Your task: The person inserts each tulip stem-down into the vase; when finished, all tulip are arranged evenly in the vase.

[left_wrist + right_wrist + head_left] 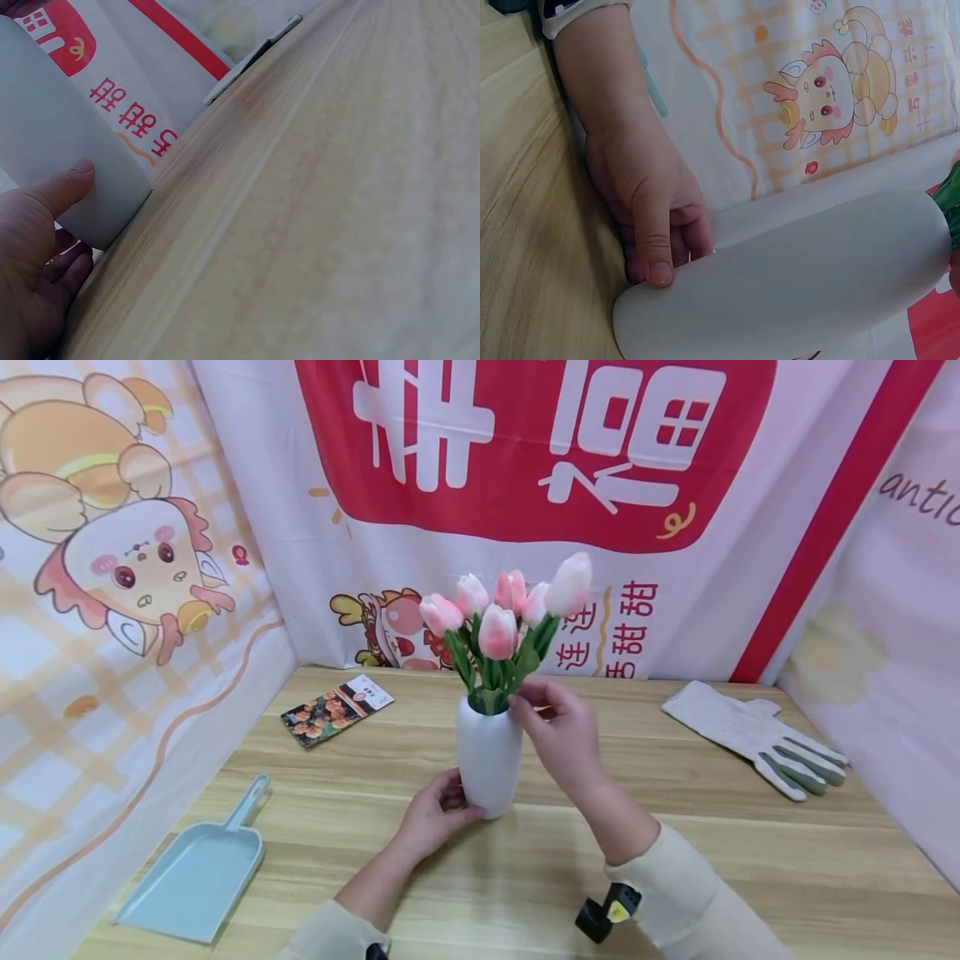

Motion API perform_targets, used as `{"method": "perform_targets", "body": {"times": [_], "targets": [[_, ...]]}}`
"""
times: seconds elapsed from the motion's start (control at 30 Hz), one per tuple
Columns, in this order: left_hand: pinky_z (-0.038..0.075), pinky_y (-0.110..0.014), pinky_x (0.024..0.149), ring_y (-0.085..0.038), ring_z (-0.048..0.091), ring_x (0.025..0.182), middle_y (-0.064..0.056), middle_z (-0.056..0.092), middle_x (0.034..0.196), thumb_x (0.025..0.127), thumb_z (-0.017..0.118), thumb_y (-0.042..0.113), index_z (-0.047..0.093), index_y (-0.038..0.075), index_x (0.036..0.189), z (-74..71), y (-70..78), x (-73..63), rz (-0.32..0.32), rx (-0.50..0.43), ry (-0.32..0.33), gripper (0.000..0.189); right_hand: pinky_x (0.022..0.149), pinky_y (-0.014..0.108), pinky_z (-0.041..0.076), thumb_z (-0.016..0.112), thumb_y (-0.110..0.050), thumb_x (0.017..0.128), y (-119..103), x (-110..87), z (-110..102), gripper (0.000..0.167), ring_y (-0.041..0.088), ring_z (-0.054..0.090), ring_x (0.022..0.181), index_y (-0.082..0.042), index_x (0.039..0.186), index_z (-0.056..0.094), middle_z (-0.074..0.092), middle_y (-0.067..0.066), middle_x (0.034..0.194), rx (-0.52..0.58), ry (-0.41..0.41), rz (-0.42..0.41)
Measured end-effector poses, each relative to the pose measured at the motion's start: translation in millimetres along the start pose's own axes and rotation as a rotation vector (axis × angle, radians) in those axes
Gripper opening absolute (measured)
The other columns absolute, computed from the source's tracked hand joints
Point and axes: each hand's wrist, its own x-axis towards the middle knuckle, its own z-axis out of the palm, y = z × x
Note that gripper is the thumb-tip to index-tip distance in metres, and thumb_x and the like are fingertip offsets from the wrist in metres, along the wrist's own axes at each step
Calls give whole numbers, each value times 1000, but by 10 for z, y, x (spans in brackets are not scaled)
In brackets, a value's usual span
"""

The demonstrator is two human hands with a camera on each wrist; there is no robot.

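Note:
A white vase [489,760] stands upright on the wooden table, holding several pink-and-white tulips [498,632] with green leaves. My left hand [438,817] grips the vase low down near its base. In the left wrist view, the thumb [69,187] lies across the front of the vase while the other fingers go round behind it. Up at the vase's mouth, my right hand [562,731] pinches at the stem of the rightmost tulip [570,585], thumb and forefinger right at the rim. Green stems [951,199] show beside those fingertips in the right wrist view.
A light blue dustpan [197,877] lies at the left front. Behind it is a seed packet [337,710] with orange flowers printed on it. White-and-grey work gloves [750,735] lie at the right. Printed cloths [540,539] hang along the table's back and sides.

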Motion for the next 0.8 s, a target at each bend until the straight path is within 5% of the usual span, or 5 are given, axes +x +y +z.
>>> {"method": "perform_targets", "body": {"times": [0.5,0.8], "targets": [[53,-44,101,-31,64,113,-17,64,125,78,83,19,52,4,135,2,-4,13,4,6,-12,66,73,17,57,71,-7,88,19,-28,-40,27,10,67,83,-2,115,69,74,15,100,53,6,-5],[49,-47,105,-32,60,118,-17,61,130,78,83,19,47,4,141,-29,19,14,17,-3,-46,74,77,14,55,67,-12,92,187,-50,-184,28,4,64,91,-3,119,65,71,15,109,62,30,85]]}}
